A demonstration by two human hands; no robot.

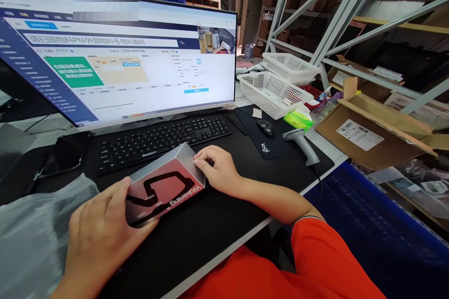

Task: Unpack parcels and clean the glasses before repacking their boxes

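Observation:
A red and grey product box (164, 187) with a black looped picture and the word "Wakening" is tilted above the black desk mat. My left hand (101, 224) grips its left end, thumb below and fingers over the top. At the box's right end, the fingertips of my right hand (219, 168) are pinched together against the grey end panel. Whatever lies in that pinch is too small to make out. Behind the box is a black keyboard (164, 142), and a grey plastic bag (38, 233) lies left of my left hand.
A monitor (140, 70) stands at the back. To the right are a mouse (265, 128), a barcode scanner (302, 145) and white baskets (273, 93). An open cardboard box (368, 135) sits beyond the desk's right edge. A dark phone-like device (68, 152) lies at left.

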